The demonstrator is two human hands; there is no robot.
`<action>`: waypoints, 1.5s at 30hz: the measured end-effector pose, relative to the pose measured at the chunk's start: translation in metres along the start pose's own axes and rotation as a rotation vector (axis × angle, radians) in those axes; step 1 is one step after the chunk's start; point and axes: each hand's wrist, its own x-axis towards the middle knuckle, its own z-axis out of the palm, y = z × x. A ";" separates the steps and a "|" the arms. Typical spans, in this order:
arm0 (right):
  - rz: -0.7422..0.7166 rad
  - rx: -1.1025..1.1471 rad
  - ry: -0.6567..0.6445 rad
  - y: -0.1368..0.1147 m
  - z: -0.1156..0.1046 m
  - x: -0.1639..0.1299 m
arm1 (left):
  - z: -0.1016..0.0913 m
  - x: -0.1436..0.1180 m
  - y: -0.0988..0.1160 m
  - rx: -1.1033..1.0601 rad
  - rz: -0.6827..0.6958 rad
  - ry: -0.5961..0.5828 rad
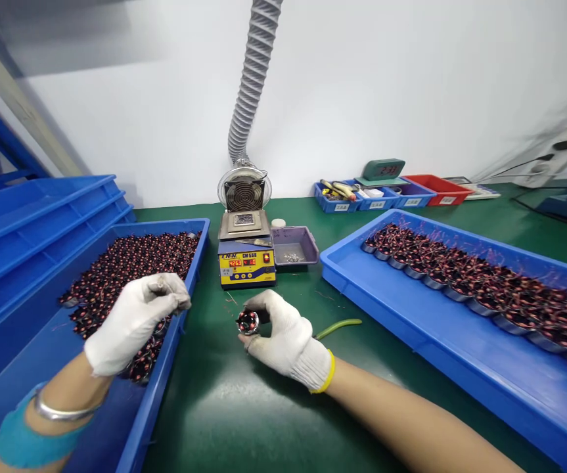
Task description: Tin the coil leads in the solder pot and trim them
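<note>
Round part (248,322): held in the right hand (286,336), above the middle of the desk (214,420); shiny rim, dark inside with reddish spots, face turned toward the viewer.
Right fingers: gloved in white with yellow cuff; thumb and forefinger pinching the part at its rim.
Left hand (138,316): gloved in white, raised over the right edge of the left tray (159,382).
Left fingers: tips pressed together; cannot tell whether anything thin is between them.
Left tray load: dark, red-spotted parts (130,269) heaped from far edge toward near end.
Right tray (401,302): blue, along the desk's right side; wired parts (460,279) packed in rows toward its far right edge.
Heating unit (247,268): yellow front, red digits lit; beyond the right hand, toward the desk's far edge, below a grey hose (256,72).
Purple bin (299,244): just right of the unit; small silvery bits inside.
Green handle (340,326): on the desk, partly hidden behind the right hand.
Clock (384,169): above small bins (335,207) near the desk's far edge.
</note>
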 end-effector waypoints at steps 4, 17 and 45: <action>-0.032 0.008 -0.042 -0.005 -0.001 -0.002 | 0.016 -0.003 -0.002 0.078 -0.089 -0.097; -0.008 -0.003 -0.017 -0.020 -0.011 -0.003 | 0.014 -0.003 -0.017 -0.324 0.009 0.253; 0.162 -0.845 -0.029 -0.035 -0.036 0.260 | 0.058 -0.016 -0.029 0.811 -0.182 -0.671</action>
